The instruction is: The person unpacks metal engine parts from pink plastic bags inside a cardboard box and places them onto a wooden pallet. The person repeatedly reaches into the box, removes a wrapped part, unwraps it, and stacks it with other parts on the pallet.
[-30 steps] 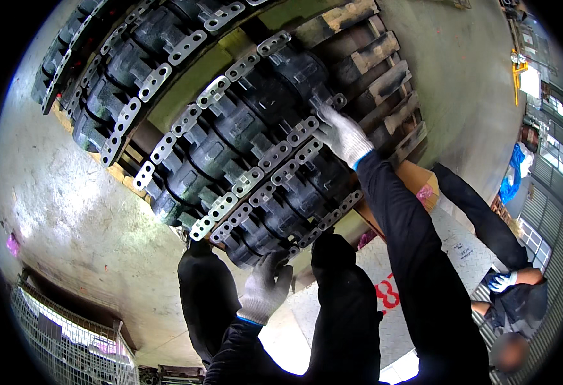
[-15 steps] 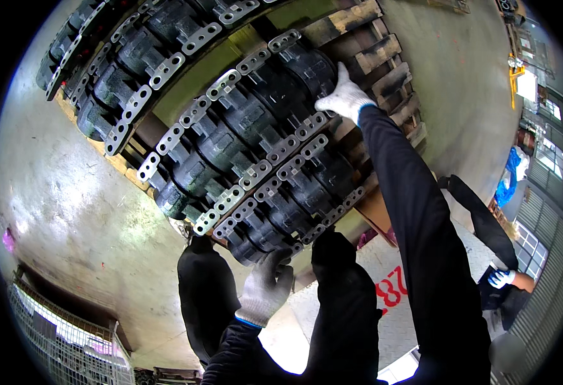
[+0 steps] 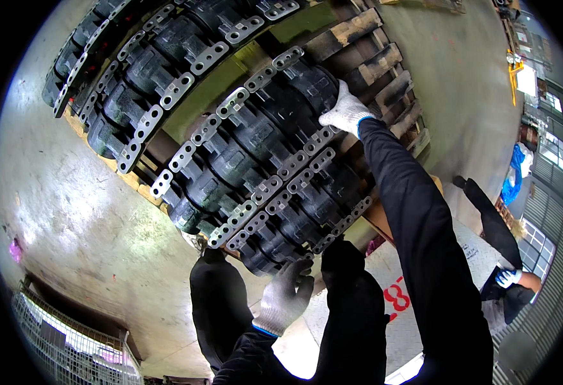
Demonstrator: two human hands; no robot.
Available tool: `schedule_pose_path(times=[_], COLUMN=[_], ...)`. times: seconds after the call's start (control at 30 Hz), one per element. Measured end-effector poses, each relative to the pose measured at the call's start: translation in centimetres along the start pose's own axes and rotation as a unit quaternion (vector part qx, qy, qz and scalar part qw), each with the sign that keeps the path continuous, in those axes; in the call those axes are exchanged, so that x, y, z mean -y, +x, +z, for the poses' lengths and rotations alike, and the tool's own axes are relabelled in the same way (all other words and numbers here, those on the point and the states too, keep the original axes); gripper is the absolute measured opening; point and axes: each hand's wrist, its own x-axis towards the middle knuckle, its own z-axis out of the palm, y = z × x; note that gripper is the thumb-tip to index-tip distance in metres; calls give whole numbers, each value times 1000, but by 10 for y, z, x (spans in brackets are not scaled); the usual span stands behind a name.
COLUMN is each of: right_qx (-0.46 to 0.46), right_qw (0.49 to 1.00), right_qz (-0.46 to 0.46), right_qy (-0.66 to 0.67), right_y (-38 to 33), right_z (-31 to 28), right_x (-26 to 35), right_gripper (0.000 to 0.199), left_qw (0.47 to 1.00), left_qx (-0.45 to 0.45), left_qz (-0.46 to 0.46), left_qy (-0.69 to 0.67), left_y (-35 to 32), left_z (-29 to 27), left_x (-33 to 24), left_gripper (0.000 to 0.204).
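Black cast rollers with bare metal, holed mounting plates lie side by side in rows, stacked on a wooden pallet (image 3: 361, 70). My right hand (image 3: 345, 115), in a white knit glove, rests with thumb and fingers spread against the far end of the middle row of rollers (image 3: 243, 154). My left hand (image 3: 285, 295), gloved alike, is low down by the near end of the front row of rollers (image 3: 294, 224). Its fingers are bent and the fingertips touch the end roller there. Whether they grip anything is hard to see.
More roller rows (image 3: 147, 70) stand behind on the left. My legs (image 3: 352, 308) are close against the front row. Beside them lies a pale plate (image 3: 397, 276) with red markings. A wire cage (image 3: 70, 340) stands lower left. Another person (image 3: 493, 224) with gloved hand is at right.
The whole view has shifted slightly, so rollers and hands sit a little lower and further right. Both hands keep about the same places on the rollers.
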Motion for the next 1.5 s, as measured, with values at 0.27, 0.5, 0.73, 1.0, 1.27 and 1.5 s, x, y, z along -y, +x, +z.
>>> schedule_pose_path(times=[0.27, 0.5, 0.73, 1.0, 1.27, 1.5], right_qx=[32, -147, -63, -58, -156, -295], right_qw=[999, 969, 982, 971, 840, 825], right_qz=[-5, 41, 167, 165, -13, 38], right_qy=[32, 193, -68, 164, 520, 481], right_y=[-6, -178, -594, -703, -749, -853], right_z=[-3, 31, 185, 224, 162, 251], right_x=[1, -161, -393, -243, -155, -230], right_gripper=[123, 97, 40, 47, 74, 97], left_qw=[1000, 996, 978, 983, 955, 964], left_qx=[7, -16, 93, -154, -218, -253], left_qz=[-5, 27, -59, -92, -182, -84], left_qy=[8, -78, -179, -40, -90, 19], left_y=[7, -43, -149, -297, -483, -592], left_z=[-1, -7, -63, -176, -182, -94], left_x=[12, 29, -11, 31, 153, 171], left_gripper=[34, 33, 26, 25, 27, 30])
